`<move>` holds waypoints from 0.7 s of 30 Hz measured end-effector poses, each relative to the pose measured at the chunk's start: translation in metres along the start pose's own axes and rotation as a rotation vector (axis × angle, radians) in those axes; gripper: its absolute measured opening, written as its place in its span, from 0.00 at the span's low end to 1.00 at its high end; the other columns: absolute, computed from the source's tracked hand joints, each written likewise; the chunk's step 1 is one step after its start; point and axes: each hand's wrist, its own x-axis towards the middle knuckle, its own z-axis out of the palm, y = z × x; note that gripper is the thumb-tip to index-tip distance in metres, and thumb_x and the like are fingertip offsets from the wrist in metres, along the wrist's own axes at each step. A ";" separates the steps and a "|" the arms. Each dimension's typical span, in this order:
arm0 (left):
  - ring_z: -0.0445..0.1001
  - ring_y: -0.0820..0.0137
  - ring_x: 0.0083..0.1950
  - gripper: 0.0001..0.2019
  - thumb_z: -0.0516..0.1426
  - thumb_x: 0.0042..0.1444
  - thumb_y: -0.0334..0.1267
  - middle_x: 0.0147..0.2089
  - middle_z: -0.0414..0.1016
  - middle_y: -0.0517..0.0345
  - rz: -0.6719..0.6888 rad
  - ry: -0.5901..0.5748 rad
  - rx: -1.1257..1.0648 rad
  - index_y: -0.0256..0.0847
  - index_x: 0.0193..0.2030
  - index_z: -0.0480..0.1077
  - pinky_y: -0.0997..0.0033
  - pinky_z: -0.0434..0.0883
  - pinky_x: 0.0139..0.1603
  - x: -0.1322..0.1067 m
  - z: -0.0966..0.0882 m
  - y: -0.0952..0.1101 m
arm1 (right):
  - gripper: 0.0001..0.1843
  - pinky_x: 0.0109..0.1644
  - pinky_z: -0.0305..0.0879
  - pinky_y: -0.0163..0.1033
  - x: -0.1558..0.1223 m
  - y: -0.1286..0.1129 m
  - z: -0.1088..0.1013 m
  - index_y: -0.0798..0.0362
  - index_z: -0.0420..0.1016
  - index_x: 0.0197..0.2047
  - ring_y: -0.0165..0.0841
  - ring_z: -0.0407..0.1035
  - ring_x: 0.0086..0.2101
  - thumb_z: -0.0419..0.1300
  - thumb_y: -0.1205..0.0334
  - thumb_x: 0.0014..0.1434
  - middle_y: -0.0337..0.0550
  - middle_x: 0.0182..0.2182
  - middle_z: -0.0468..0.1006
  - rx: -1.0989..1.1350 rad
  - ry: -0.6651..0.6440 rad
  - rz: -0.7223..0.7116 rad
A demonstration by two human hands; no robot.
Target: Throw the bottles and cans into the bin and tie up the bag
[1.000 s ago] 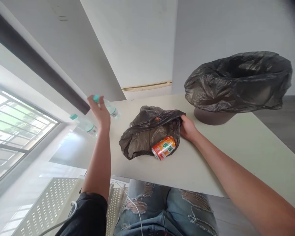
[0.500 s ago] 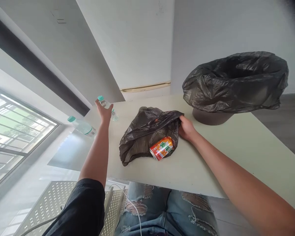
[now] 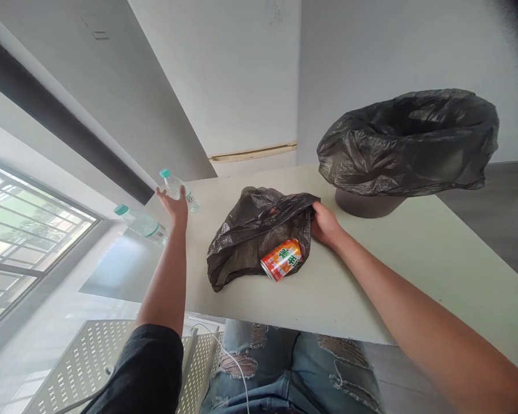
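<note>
"What does the head view show, taking the crumpled black bag as the clock's centre?"

"The bag lies on a pale table. An orange drink can rests on its side at the bag's four o'clock edge; I can't tell whether it sits inside."

"And the hands?"

"The right hand, between two and three o'clock, grips the bag's rim, its fingertips hidden. The left hand, at ten o'clock, is open, fingers spread, in front of a clear bottle with a green cap; I can't tell if they touch."

"Anything else around?"

"A second clear bottle stands at nine o'clock, near the left forearm. At two o'clock is a brown bin lined with a black bin bag."
</note>
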 end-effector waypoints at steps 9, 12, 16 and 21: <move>0.79 0.62 0.51 0.14 0.53 0.66 0.27 0.49 0.80 0.54 0.800 -0.657 -0.097 0.47 0.52 0.74 0.60 0.76 0.54 -0.196 -0.090 0.118 | 0.10 0.66 0.77 0.57 0.002 0.003 -0.003 0.47 0.82 0.41 0.49 0.79 0.57 0.69 0.52 0.58 0.43 0.44 0.89 0.008 0.011 0.002; 0.79 0.57 0.53 0.17 0.53 0.66 0.27 0.53 0.80 0.51 0.810 -0.863 -0.005 0.47 0.57 0.72 0.54 0.77 0.54 -0.256 -0.085 0.137 | 0.10 0.64 0.78 0.56 0.004 0.004 -0.004 0.47 0.81 0.40 0.49 0.80 0.56 0.69 0.52 0.57 0.42 0.42 0.89 0.019 0.030 0.012; 0.80 0.46 0.55 0.21 0.68 0.63 0.45 0.55 0.80 0.44 0.699 -0.849 0.254 0.46 0.59 0.70 0.46 0.78 0.53 -0.281 -0.054 0.133 | 0.11 0.63 0.79 0.55 0.006 0.005 -0.007 0.47 0.80 0.39 0.48 0.80 0.55 0.70 0.51 0.56 0.42 0.41 0.89 0.016 0.031 -0.009; 0.83 0.45 0.53 0.24 0.68 0.65 0.43 0.55 0.81 0.41 0.522 -1.031 0.313 0.43 0.63 0.69 0.46 0.81 0.51 -0.284 -0.045 0.122 | 0.10 0.62 0.79 0.54 0.009 0.007 -0.012 0.48 0.80 0.37 0.48 0.80 0.54 0.70 0.52 0.55 0.43 0.40 0.88 0.016 0.068 -0.046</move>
